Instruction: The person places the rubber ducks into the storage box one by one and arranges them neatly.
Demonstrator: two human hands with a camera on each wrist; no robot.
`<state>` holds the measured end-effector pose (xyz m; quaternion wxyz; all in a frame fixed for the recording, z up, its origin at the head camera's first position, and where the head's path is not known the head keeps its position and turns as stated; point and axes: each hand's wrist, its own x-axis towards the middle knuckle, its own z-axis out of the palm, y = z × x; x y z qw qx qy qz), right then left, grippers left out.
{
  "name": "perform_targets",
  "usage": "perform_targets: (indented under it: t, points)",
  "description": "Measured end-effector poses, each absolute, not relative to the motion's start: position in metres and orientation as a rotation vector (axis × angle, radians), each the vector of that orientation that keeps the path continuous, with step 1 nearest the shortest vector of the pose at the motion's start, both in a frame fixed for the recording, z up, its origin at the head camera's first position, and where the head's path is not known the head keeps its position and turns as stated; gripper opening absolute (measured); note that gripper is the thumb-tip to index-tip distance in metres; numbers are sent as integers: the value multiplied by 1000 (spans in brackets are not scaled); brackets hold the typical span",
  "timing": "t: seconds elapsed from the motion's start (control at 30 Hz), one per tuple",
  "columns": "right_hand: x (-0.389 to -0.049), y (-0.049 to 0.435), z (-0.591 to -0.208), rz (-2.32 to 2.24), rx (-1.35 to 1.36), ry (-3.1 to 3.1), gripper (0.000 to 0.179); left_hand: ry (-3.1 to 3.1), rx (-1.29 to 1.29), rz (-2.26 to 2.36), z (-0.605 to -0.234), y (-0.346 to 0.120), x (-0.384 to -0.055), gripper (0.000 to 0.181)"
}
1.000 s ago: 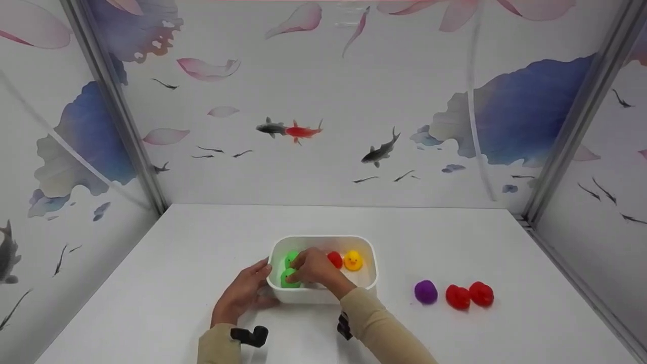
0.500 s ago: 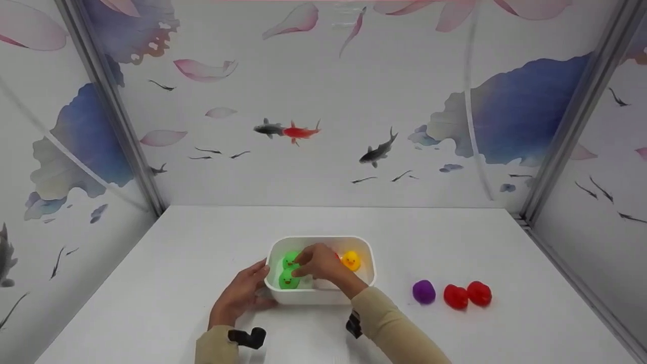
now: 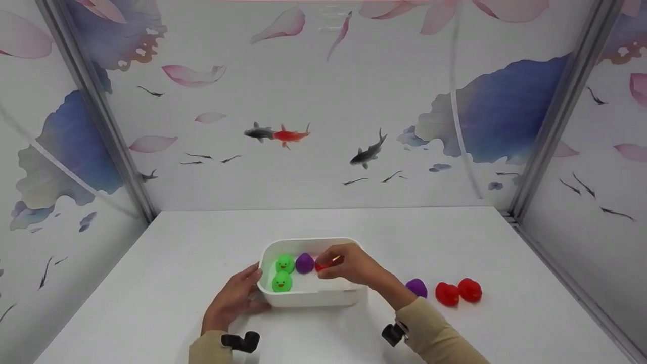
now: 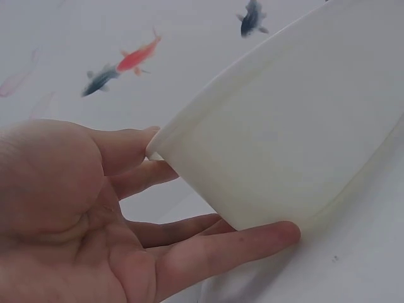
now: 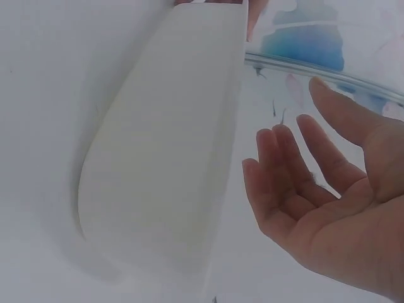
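A white tub (image 3: 313, 299) holds two green toy ducks (image 3: 282, 281) at its left end, a purple toy (image 3: 305, 263) beside them and a partly hidden red toy (image 3: 320, 265). My left hand (image 3: 233, 298) holds the tub's left end. In the left wrist view, its fingertips (image 4: 278, 235) touch the tub's wall and rim. Over the right half of the tub is my right hand (image 3: 351, 264), overlapping the red toy in the head view. The right wrist view shows its fingers (image 5: 278, 180) loosely bent, thumb apart, nothing between them. This hand hides most of a yellow duck.
To the right of the tub, two red toys (image 3: 459, 292) lie side by side on the white table (image 3: 202, 237). Another purple toy (image 3: 417, 287) sits nearer the tub, partly behind my right forearm. Printed panels stand at the back and both sides.
My right hand has moved rightward from beside the green ducks, uncovering the purple toy and covering the yellow duck. The left hand stays on the tub. The head view has shifted slightly.
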<state>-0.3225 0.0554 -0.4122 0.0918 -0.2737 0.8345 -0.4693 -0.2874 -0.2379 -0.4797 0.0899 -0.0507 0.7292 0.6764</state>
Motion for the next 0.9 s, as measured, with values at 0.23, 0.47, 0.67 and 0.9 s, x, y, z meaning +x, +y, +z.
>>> perform_targets:
  t: [0.23,0.47,0.67,0.9]
  points:
    - [-308,92,-402,-1410,-785,2493,28,2135,-119,2029,-482,-236,-287,55]
    - [-299,125,-402,-1324,-861,2457,39,2145,-152,2054,-480,-238,-284,55]
    - [-300,152,-408,-1288,-861,2454,42,2139,-159,2047,-483,-239,-283,56]
    - [-305,190,-402,-1340,-765,2531,47,2143,-163,2044,-482,-239,-285,57]
